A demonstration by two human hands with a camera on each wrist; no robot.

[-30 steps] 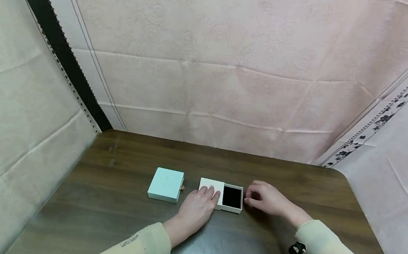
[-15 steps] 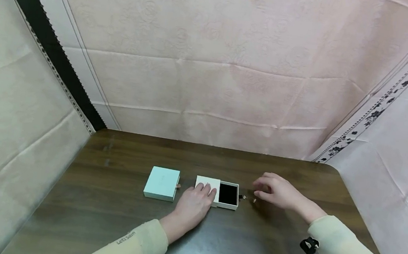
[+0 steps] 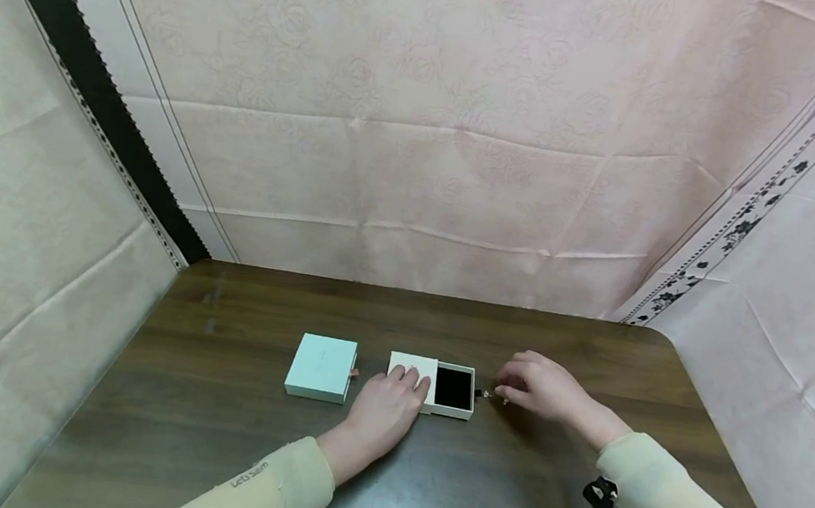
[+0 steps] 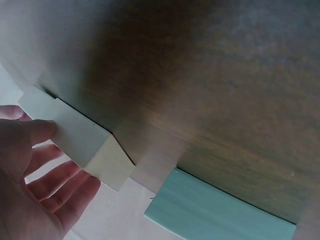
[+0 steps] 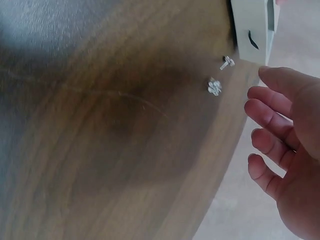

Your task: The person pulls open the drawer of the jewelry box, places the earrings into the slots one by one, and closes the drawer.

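My left hand [image 3: 380, 410] rests on a white sliding box [image 3: 400, 360], fingers on its top; in the left wrist view the thumb touches its side. The box's drawer [image 3: 451, 415] is slid out to the right and shows a black insert [image 3: 453, 387]. A short black ribbon tab [image 5: 253, 40] is on the drawer's end. Two small sparkling pieces that look like stud earrings lie on the table: a flower-shaped stud [image 5: 214, 87] and another stud [image 5: 228, 62] closer to the drawer. My right hand [image 3: 542, 387] hovers beside them, fingers loosely bent, nothing visible between them.
A closed mint-green box [image 3: 322, 366] with a pinkish tab [image 3: 354, 373] stands left of the white box on the brown wooden table [image 3: 243, 436]. Pale patterned cloth [image 3: 416, 179] hangs behind the table, with more cloth at both sides.
My right hand drew back from the drawer's end to the right, uncovering the two studs, then came slightly left again. My left hand stays on the white box. The head view shifted a little.
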